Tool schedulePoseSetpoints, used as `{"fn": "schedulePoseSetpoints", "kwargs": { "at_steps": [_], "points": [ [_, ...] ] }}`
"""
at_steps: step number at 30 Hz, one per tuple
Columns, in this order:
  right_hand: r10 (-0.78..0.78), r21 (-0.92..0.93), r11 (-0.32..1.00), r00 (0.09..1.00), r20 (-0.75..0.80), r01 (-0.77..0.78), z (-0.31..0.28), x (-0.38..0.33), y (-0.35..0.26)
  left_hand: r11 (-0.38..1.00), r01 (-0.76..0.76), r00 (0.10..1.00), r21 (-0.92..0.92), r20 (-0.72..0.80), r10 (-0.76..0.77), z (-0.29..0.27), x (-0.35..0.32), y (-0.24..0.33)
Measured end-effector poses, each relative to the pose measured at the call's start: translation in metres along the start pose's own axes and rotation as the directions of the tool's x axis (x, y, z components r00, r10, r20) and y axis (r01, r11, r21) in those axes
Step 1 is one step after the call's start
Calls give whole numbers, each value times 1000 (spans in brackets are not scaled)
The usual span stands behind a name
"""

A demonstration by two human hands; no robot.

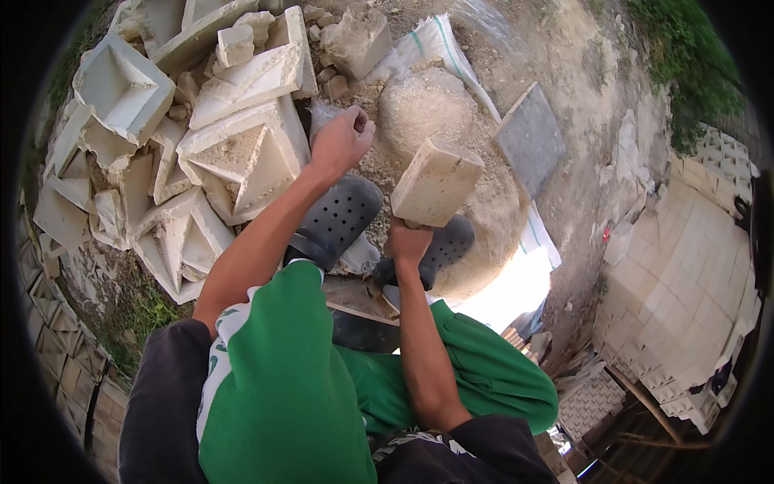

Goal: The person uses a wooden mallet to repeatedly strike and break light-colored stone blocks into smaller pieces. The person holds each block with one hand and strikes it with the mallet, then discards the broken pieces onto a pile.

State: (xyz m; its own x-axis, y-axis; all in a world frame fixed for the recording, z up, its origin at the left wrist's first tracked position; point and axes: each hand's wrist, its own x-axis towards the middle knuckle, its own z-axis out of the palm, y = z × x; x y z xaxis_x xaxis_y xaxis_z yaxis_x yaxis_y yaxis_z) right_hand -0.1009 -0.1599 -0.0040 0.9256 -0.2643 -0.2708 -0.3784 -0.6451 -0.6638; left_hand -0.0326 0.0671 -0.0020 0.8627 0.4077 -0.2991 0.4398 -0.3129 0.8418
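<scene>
Stone block (436, 181) gripped from below by right hand (407, 242), long axis tilted up-right; left hand (342, 141) clenched, holding nothing visible.

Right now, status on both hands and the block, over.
Right hand grips tan block, raised. Left hand closed, over rubble. Nothing between them.

Right hand (409, 240) grips pale stone block (436, 182); left hand (342, 142) fisted over rubble pile (242, 145).
</scene>
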Motion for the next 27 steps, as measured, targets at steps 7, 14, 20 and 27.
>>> {"fn": "schedulePoseSetpoints", "kwargs": {
  "at_steps": [7,14,20,27],
  "points": [
    [103,-1,995,992,80,-103,-6,6,-12,1000,18,999,17,48,-19,0,0,0],
    [380,-209,917,902,205,-339,-24,15,-54,998,-7,999,64,45,4,-5,7,-3],
    [80,-230,971,996,42,-69,-4,41,-12,997,-11,996,82,93,4,1,2,13],
    [-50,22,998,999,-8,50,-11,38,-26,999,-11,997,40,81,7,-1,0,9]
  ]
}}
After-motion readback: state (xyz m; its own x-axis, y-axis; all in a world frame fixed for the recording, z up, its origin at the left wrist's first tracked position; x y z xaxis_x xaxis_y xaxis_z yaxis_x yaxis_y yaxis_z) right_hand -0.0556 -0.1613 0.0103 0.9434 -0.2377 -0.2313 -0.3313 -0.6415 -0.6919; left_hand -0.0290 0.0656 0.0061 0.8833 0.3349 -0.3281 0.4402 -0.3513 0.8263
